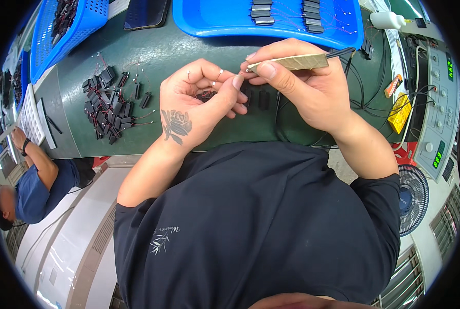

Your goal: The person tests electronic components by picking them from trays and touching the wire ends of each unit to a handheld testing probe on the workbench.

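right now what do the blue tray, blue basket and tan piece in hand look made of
Blue tray: likely smooth plastic, by its rounded rim. Blue basket: probably plastic, its perforated walls looking moulded. Tan piece: perhaps tape-wrapped, matte and mottled; core hidden.

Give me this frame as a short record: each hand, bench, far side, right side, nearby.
Left hand: curled on dark wired parts, partly hidden
Right hand: holding flat tan strip, fingertips close to left thumb
Bench: green; loose pile of black parts left of hands
Far side: phone; blue tray holding parts in rows
Right side: instrument with green displays
Nearby: another person, far left
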Demonstrator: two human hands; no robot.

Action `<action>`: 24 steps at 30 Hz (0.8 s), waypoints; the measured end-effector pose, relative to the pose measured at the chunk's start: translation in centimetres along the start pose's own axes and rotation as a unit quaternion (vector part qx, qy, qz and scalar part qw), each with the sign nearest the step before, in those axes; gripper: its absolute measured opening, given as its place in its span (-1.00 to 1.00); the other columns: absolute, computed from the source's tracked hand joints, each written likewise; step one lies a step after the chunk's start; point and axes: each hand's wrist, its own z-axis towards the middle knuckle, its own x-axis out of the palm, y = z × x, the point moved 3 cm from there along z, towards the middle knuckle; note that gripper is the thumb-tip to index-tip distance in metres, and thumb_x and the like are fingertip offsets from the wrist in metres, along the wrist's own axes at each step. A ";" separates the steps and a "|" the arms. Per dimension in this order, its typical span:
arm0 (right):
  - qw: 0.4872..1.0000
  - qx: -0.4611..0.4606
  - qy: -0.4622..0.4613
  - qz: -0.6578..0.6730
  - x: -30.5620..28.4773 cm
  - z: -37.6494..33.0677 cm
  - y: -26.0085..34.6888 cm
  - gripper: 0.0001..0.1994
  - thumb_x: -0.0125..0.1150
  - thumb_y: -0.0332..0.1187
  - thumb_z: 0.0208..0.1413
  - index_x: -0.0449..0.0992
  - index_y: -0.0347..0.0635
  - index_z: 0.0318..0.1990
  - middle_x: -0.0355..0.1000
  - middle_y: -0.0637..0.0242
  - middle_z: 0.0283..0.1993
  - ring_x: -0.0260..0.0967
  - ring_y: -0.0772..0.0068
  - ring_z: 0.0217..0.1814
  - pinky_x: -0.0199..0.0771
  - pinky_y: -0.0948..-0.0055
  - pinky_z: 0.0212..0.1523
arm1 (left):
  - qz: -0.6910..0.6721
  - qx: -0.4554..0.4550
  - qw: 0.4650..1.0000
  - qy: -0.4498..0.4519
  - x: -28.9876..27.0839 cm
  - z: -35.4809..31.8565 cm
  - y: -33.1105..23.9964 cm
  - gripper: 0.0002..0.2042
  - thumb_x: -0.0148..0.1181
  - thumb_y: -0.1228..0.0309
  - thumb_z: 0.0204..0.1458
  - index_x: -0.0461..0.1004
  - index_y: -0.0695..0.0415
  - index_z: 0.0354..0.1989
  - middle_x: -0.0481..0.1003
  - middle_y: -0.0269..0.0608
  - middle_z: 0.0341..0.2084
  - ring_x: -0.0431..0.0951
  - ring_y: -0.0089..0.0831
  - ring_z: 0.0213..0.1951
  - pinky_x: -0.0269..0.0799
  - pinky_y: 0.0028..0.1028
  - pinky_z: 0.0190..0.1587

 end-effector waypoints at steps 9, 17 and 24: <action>1.000 -0.007 0.005 0.005 0.1 0.0 0.1 -0.84 0.28 -0.50 0.44 0.65 -0.40 0.04 0.66 0.07 0.04 0.72 0.20 0.00 0.80 0.40 0.05 | -0.012 0.004 1.000 -0.006 0.0 -0.1 0.0 -0.89 0.42 0.61 0.20 0.56 0.24 -0.28 0.70 -0.11 -0.45 0.71 -0.47 -0.51 0.59 -0.64 -0.47; 1.000 0.003 -0.016 0.010 0.3 -0.1 -0.2 -0.86 0.30 -0.51 0.43 0.66 -0.39 0.02 0.67 0.12 0.01 0.71 0.26 -0.04 0.77 0.44 0.03 | -0.004 -0.002 1.000 0.000 -0.1 -0.1 0.1 -0.91 0.42 0.59 0.20 0.58 0.24 -0.27 0.70 -0.13 -0.45 0.71 -0.48 -0.51 0.58 -0.65 -0.46; 0.998 0.020 -0.055 0.000 0.6 -0.1 0.1 -0.90 0.39 -0.49 0.37 0.71 -0.33 -0.06 0.69 0.30 -0.10 0.67 0.48 -0.11 0.67 0.60 -0.07 | -0.004 -0.010 1.000 -0.004 0.0 0.0 -0.1 -0.92 0.42 0.56 0.22 0.61 0.26 -0.23 0.69 -0.14 -0.47 0.71 -0.49 -0.51 0.57 -0.67 -0.46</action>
